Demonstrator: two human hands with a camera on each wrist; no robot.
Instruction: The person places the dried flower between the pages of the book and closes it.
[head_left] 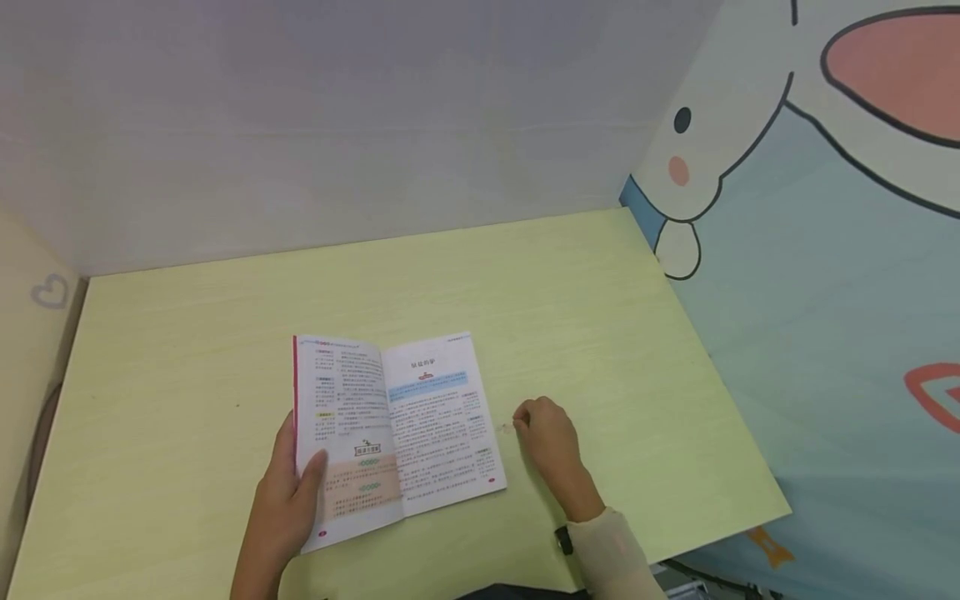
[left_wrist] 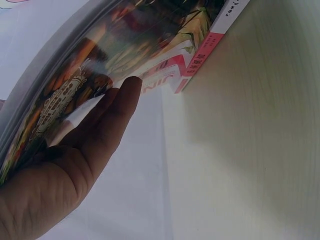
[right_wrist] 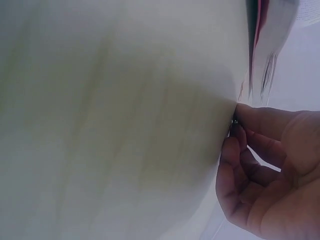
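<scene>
An open book (head_left: pixel 438 417) with printed pages is tilted up at its left side over the pale table. My left hand (head_left: pixel 285 500) grips its lower left edge, thumb on the left page, fingers behind against the glossy picture cover (left_wrist: pixel 145 40). In the left wrist view, the left hand (left_wrist: pixel 85 135) supports that cover from outside. To the right of the book, my right hand (head_left: pixel 551 442) rests on the table with fingers loosely bent. In the right wrist view, the right hand (right_wrist: pixel 265 175) has thumb and fingertips close together at the surface; no held thing can be made out.
The light yellow table (head_left: pixel 487 275) meets a pale wall (head_left: pixel 360 125) at the back. A cartoon-printed panel (head_left: pixel 810 333) stands along the right side. A small faint mark (head_left: pixel 504 428) shows on the tabletop between the book and the right hand.
</scene>
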